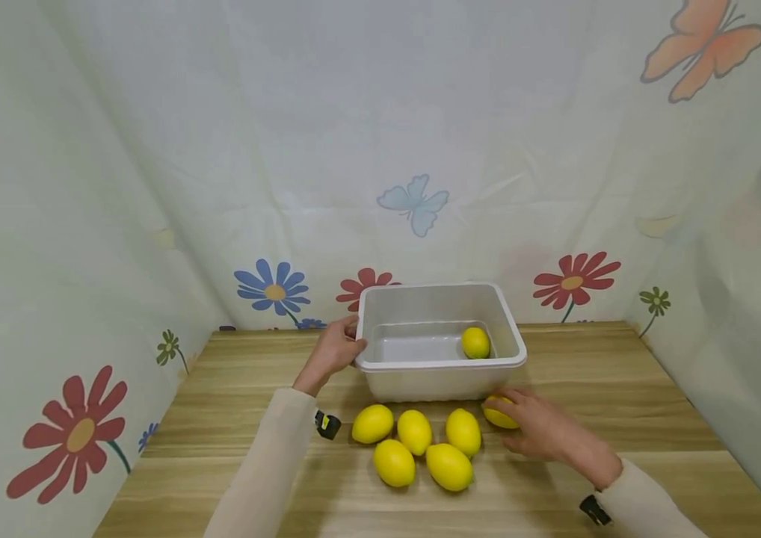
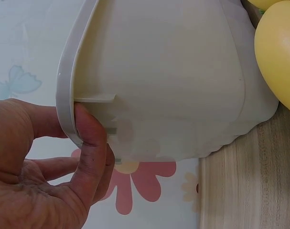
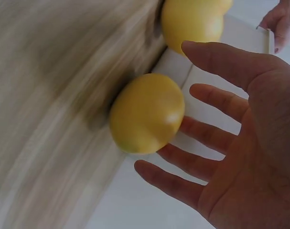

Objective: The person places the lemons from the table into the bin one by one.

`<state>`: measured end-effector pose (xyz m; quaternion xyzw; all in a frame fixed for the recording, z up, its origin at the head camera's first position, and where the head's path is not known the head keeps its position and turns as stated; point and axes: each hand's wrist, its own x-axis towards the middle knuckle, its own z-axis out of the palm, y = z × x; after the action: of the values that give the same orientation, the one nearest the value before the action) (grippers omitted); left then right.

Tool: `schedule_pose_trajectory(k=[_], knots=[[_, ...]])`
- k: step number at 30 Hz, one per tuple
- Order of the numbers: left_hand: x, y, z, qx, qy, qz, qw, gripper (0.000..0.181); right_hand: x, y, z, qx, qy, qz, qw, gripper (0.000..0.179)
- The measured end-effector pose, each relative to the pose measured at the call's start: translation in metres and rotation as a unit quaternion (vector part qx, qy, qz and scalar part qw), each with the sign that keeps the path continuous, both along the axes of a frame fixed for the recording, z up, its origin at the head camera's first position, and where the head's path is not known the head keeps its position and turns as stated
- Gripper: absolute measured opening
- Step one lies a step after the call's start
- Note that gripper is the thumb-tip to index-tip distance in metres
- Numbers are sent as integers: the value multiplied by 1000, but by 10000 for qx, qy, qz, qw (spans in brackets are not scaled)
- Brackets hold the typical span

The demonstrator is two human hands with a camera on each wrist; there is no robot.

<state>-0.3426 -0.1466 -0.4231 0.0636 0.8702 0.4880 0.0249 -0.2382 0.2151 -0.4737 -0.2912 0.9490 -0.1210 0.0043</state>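
Observation:
A white plastic bin point(image 1: 437, 382) stands at the back of the table with one lemon point(image 1: 475, 343) inside, toward its right end. At the bin's left end my left hand point(image 1: 335, 348) grips the rim, thumb on one side and fingers on the other, as the left wrist view shows. Over a lemon point(image 3: 147, 113) beside the bin's front right corner, my right hand point(image 1: 545, 426) has its fingers spread and fairly straight. In the right wrist view the fingertips are right at that lemon's side, and the thumb is apart from it.
Several more lemons point(image 1: 394, 462) lie in a loose cluster on the wood-grain table point(image 1: 232, 418), in front of the bin. Behind and at both sides hang pale curtains point(image 1: 313, 149) printed with flowers and butterflies, close to the table's back edge.

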Motion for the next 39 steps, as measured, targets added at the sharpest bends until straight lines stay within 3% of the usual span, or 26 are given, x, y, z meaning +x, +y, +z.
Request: schedule_pose_trajectory(k=[10, 18, 32, 39], knots=[[1, -1, -5, 2, 48, 8, 10000, 61, -2, -2, -13, 208, -70, -62, 9997, 52], [3, 1, -7, 5, 33, -15, 10000, 64, 4, 0, -28, 199, -881, -263, 9956, 62], [0, 0, -6, -22, 49, 33, 10000, 63, 3, 5, -36, -136, -501, 103, 9986, 57], [-2, -1, -5, -64, 39, 82, 9999, 63, 1, 9, -25, -206, -499, 91, 9985, 57]])
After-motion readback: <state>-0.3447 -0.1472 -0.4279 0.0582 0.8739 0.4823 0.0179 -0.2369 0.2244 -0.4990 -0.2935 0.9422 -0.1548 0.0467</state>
